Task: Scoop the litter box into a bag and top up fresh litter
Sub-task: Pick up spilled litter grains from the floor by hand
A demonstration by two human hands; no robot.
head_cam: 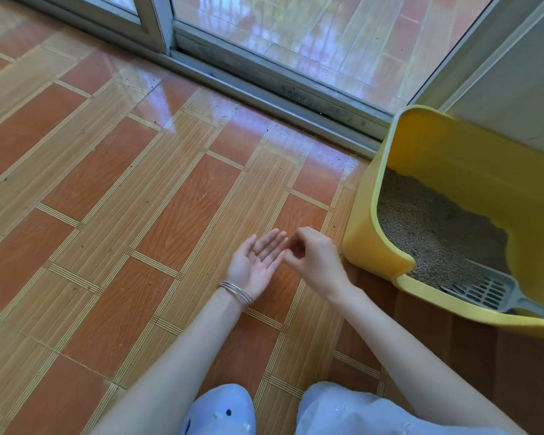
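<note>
Right hand fingertips pinched together beside flat, palm-up left hand; any grain between them too small to tell. Litter box sits right, scoop lying in its litter. Best: drop strays into palm, tip them into box, then take scoop.

Glossy orange tiled floor, sliding glass door, blue slipper

Glossy tiles are gleaming left of the smooth yellow plastic litter box, which is holding coarse litter and a grey plastic scoop.
</note>
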